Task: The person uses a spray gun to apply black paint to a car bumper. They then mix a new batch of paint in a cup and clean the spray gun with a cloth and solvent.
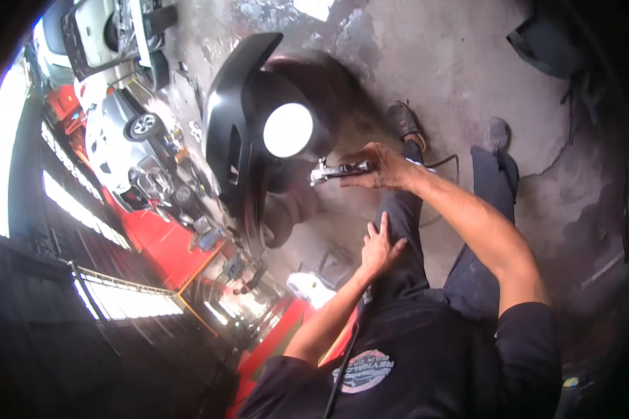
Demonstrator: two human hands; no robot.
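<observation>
My right hand (388, 167) is closed round a metal spray gun (342, 170), held out in front of my left leg. The gun's front end points left, towards a dark, curved car bumper (223, 119). A gap shows between the gun and the bumper's surface. Close to the gun is a bright white disc (288, 130) against a dark rounded shape; I cannot tell what it belongs to. My left hand (381, 248) rests on my left thigh, its fingers apart and nothing in it.
A thin dark hose (456, 164) curves near my right wrist, above the stained concrete floor (454, 63). Off to the left stand a silver car (119, 136) and a red partition (157, 248). A dark object (541, 49) lies at the upper right.
</observation>
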